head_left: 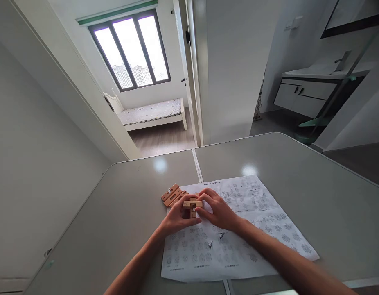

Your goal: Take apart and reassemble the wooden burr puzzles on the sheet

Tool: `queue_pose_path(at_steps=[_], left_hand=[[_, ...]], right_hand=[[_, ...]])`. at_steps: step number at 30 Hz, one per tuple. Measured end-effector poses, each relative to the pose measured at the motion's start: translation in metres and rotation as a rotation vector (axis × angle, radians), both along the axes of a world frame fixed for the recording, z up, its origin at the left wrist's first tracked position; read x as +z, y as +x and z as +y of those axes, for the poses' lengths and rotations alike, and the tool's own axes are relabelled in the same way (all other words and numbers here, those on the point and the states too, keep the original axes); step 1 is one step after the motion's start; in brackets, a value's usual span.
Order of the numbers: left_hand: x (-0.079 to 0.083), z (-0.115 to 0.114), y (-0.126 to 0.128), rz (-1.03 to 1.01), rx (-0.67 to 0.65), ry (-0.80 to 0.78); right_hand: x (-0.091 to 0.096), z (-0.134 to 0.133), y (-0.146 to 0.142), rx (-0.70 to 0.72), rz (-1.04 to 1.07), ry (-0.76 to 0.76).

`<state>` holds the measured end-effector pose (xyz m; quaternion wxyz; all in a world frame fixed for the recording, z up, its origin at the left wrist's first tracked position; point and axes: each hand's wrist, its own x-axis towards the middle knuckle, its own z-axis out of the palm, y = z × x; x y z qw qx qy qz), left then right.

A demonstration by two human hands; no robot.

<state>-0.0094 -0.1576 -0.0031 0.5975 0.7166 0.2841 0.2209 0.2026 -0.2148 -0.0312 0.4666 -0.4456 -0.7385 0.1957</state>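
A small wooden interlocking puzzle (192, 204) of crossed pale bars is held between both my hands above a printed instruction sheet (238, 233). My left hand (178, 217) grips it from the left with curled fingers. My right hand (217, 211) pinches it from the right, fingers closed over the bars. A few loose wooden pieces (172, 194) with notches lie flat just beyond my left hand, at the sheet's far left corner.
The sheet lies on a grey table (315, 184) with a seam down its middle. A wall runs close along the table's left side. Beyond the far edge an open doorway shows a bed (151, 112) under a window; a vanity cabinet (303, 92) stands at right.
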Motion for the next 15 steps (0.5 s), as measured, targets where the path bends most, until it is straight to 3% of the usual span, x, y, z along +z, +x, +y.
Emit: queue_pose_path(at_steps=[15], left_hand=[[0.0023, -0.0012, 0.0010, 0.115, -0.006, 0.139]], right_hand=[[0.0093, 0.0016, 0.0016, 0.120, 0.247, -0.146]])
